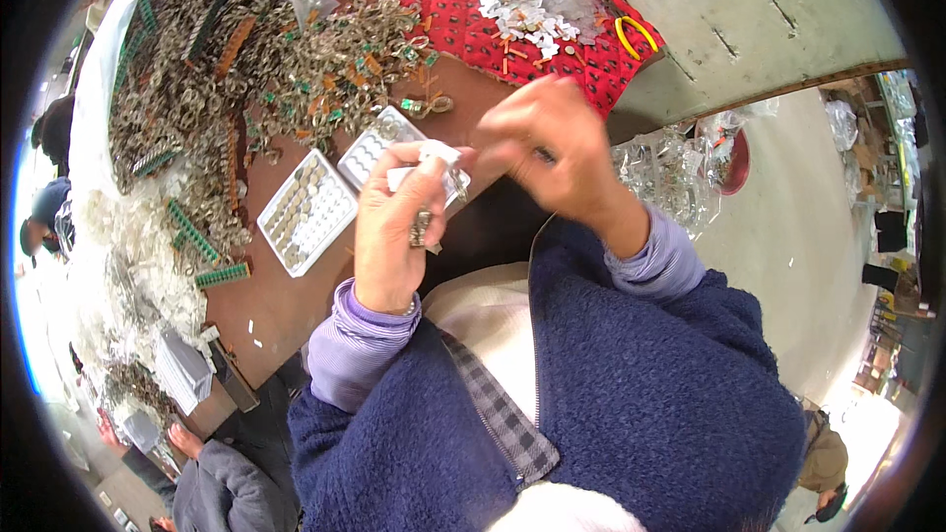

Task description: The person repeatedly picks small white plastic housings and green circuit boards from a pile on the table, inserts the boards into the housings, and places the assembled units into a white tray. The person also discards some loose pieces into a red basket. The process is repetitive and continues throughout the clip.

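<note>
My left hand [387,241] is closed over the table's near edge, pinching a small white piece [440,151] between thumb and fingertips. Several linked metal clasps [421,228] hang out of the same hand below the thumb. To its right, my right hand [564,150] is raised and smeared by motion; its fingers look bent, but whether they hold anything cannot be made out. Beside my left hand lies a white tray [326,242] with rows of round, silvery discs. A second white tray [361,136] of small discs sits partly behind that hand.
A big heap of metal clasps [187,49] with green and orange strips covers the table's left side. Red patterned cloth [434,0] bears white bits [517,5]. Yellow-handled tool [636,39] lies at its edge. Another person's hand [185,440] is at lower left.
</note>
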